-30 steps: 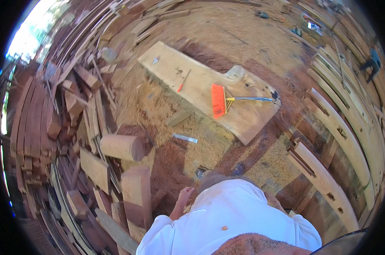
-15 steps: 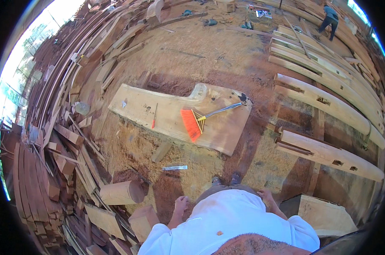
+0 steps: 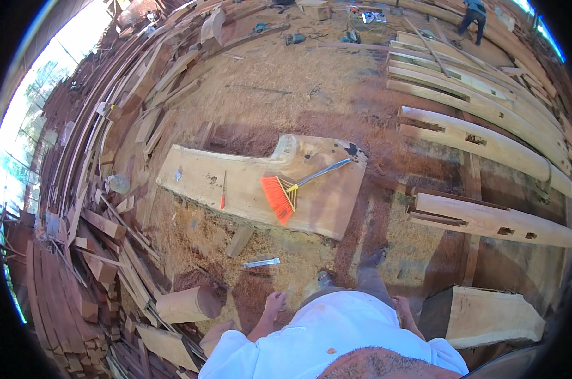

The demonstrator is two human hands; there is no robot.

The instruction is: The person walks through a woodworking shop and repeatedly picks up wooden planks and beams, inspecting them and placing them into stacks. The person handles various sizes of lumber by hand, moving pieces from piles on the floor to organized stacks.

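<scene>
My left hand hangs at my left side, fingers curled closed with nothing seen in it. Beside my right thigh, my right hand hangs low; its fingers are too hidden to judge. Ahead of me lies a thick, pale wooden slab with a notch in its far edge. On the slab rest a broom with orange bristles and a slim tool with a red handle. Between slab and left hand, a flat silvery strip lies on the sawdust. Neither hand touches these things.
Long shaped beams with cut slots lie at right. A timber block stands near my right side, a round log at left. Stacked boards fill the left. Power tools and another person are far off.
My right foot has stepped forward and to the right, my legs now apart. My right hand has dropped back against my thigh. The slab and broom have shifted slightly in view with my head.
</scene>
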